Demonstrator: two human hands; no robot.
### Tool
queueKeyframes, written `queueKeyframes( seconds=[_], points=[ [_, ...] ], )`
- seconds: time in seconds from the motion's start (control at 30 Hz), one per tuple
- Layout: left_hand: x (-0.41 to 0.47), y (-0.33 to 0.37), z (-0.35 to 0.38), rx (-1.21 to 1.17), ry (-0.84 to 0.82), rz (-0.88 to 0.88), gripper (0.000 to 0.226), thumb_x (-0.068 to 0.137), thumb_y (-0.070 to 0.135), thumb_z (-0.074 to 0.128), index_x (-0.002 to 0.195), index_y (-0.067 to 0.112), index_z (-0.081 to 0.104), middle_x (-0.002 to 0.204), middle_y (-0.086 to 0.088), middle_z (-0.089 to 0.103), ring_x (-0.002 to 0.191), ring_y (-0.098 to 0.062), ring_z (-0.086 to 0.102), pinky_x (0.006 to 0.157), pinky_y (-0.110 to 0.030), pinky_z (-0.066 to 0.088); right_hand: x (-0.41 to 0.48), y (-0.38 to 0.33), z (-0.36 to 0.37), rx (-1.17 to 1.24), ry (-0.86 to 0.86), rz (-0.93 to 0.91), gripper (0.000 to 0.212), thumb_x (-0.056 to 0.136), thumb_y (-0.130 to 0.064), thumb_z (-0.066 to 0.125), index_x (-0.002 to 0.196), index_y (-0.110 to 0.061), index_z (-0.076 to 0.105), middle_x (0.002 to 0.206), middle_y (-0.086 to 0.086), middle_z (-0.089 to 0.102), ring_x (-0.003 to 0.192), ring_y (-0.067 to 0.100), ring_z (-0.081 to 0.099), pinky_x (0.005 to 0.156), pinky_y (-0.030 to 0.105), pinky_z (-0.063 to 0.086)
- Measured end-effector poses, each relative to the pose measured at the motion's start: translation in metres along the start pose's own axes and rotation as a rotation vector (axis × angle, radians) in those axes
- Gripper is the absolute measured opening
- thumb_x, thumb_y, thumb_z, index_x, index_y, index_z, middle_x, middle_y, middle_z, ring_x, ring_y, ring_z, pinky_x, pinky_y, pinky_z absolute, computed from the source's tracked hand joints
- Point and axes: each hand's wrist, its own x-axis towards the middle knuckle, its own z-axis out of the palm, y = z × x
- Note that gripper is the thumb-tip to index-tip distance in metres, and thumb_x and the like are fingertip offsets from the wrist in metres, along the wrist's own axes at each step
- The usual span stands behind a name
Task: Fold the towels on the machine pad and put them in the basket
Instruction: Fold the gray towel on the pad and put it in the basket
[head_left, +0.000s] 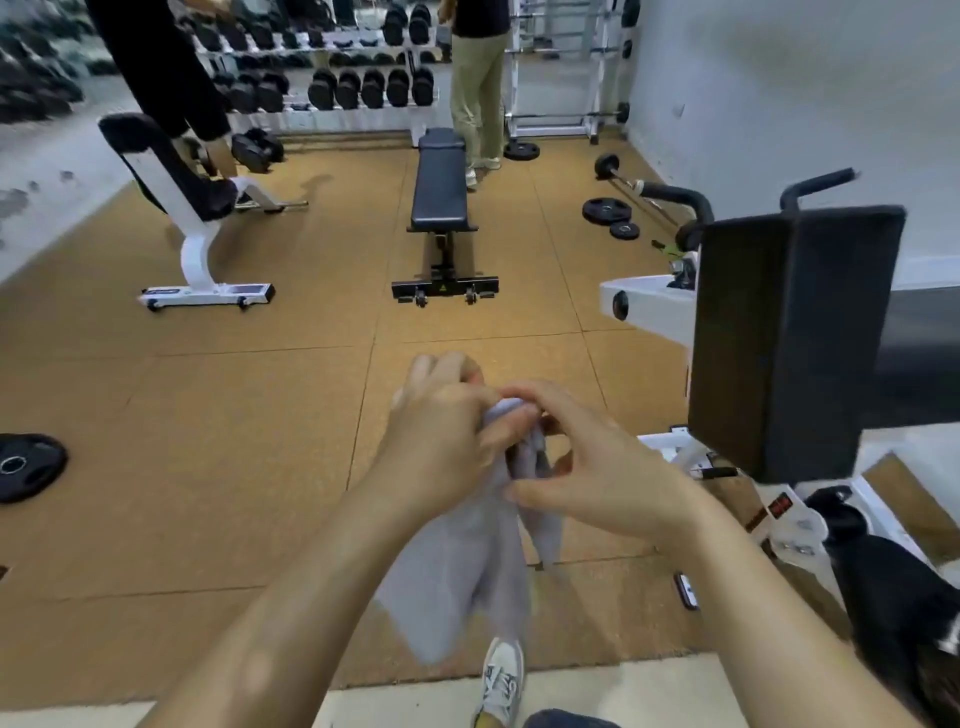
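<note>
A grey towel (467, 571) hangs in mid-air in the near centre, above the floor (208, 441), well left of the machine pad (789, 338) and not touching it. It is plain, soft and unfolded. Its top is bunched into a narrow neck, and below that it falls in two loose, creased flaps, the left one wider and longer than the right.

Both hands meet at the bunched top. The left hand (441, 431) grips the neck from the left with its fingers (447, 369) curled round the far side. The right hand (597, 478) comes in from the right. Its fingers pinch the topmost edge of the cloth, and its thumb lies lower, against the right flap. The rest of the towel hangs free below the wrists.

The floor is tan matting with a pale strip at the near edge. The black, upright machine pad stands to the right on a white frame. A flat bench (441, 182) lies far centre and an incline bench (176, 197) far left. Behind them is a dumbbell rack (363, 88), with two people standing beside it. A weight plate (26, 465) lies at the left edge, and smaller plates (607, 210) lie far right by a barbell (623, 179). A white shoe (501, 680) shows directly under the towel. Nothing stands between the hands and the pad.
</note>
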Motion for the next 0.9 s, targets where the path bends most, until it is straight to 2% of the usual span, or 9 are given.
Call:
queueKeyframes(
  seconds=[0.13,0.23,0.33,0.4,0.5,0.6,0.7,0.77,0.9],
  points=[
    [0.088,-0.027,-0.016,-0.365,-0.259,-0.070,0.032,0.089,0.047,0.062,0.066,0.025,0.059,0.055,0.012,0.055,0.052,0.000,0.049,0.049,-0.015,0.033,0.091,0.012,-0.026,0.169,0.261,0.097,0.029,0.084,-0.005,0.056,0.099,-0.028,0.065,0.088,-0.006,0.070,0.082,0.008,0.066,0.071,0.031,0.054],
    [0.148,-0.056,-0.023,-0.613,-0.390,-0.139,0.028,0.076,0.037,0.080,0.085,0.021,0.059,0.067,0.007,0.066,0.063,-0.006,0.059,0.060,-0.023,0.043,0.145,0.016,-0.063,0.394,0.465,0.194,0.020,0.089,-0.006,0.050,0.086,-0.012,0.070,0.078,0.000,0.068,0.073,0.010,0.060,0.067,0.030,0.046],
    [0.208,-0.079,-0.024,-0.723,-0.513,-0.076,0.031,0.075,0.042,0.076,0.098,0.022,0.067,0.088,-0.005,0.074,0.079,-0.015,0.068,0.068,-0.029,0.051,0.185,0.018,-0.089,0.501,0.566,0.236,0.022,0.090,-0.008,0.048,0.079,-0.009,0.067,0.070,-0.001,0.063,0.065,0.009,0.056,0.060,0.025,0.044],
    [0.252,-0.087,-0.022,-0.704,-0.590,0.004,0.032,0.077,0.046,0.073,0.099,0.022,0.071,0.093,-0.006,0.073,0.085,-0.015,0.068,0.072,-0.031,0.052,0.210,0.022,-0.102,0.521,0.635,0.256,0.027,0.091,-0.007,0.046,0.068,-0.014,0.059,0.057,-0.006,0.053,0.054,0.007,0.047,0.050,0.020,0.038],
    [0.323,-0.097,-0.013,-0.657,-0.701,0.061,0.030,0.081,0.042,0.075,0.100,0.019,0.072,0.095,-0.008,0.073,0.088,-0.020,0.068,0.078,-0.038,0.051,0.247,0.037,-0.129,0.505,0.792,0.296,0.027,0.090,-0.008,0.046,0.064,-0.018,0.048,0.056,-0.008,0.044,0.053,0.008,0.040,0.050,0.024,0.033],
    [0.391,-0.100,0.007,-0.496,-0.907,0.234,0.033,0.078,0.043,0.074,0.094,0.015,0.068,0.084,-0.012,0.067,0.076,-0.033,0.059,0.071,-0.049,0.046,0.278,0.052,-0.164,0.522,0.929,0.351,0.027,0.090,-0.007,0.043,0.067,-0.019,0.046,0.054,-0.008,0.043,0.050,0.008,0.040,0.046,0.022,0.032],
    [0.449,-0.099,0.028,-0.314,-1.163,0.424,0.014,0.082,0.027,0.073,0.079,0.018,0.062,0.067,0.010,0.056,0.061,-0.007,0.049,0.061,-0.025,0.040,0.297,0.061,-0.204,0.559,1.133,0.405,0.023,0.092,-0.006,0.039,0.075,-0.017,0.048,0.055,-0.005,0.044,0.045,0.007,0.042,0.039,0.019,0.032],
    [0.483,-0.097,0.037,-0.194,-1.292,0.543,0.016,0.087,0.017,0.070,0.076,0.023,0.061,0.063,0.016,0.054,0.057,0.000,0.048,0.059,-0.017,0.038,0.304,0.068,-0.233,0.609,1.383,0.436,0.020,0.095,-0.007,0.039,0.080,-0.016,0.050,0.061,-0.003,0.050,0.046,0.006,0.050,0.039,0.018,0.038],
    [0.555,-0.098,0.046,-0.237,-1.288,0.749,0.006,0.091,0.018,0.065,0.092,0.018,0.059,0.076,0.000,0.062,0.065,-0.013,0.055,0.061,-0.031,0.047,0.302,0.084,-0.275,0.622,1.734,0.471,0.022,0.099,-0.010,0.037,0.113,-0.010,0.054,0.096,0.009,0.063,0.068,0.015,0.066,0.051,0.026,0.054]
  ],
)
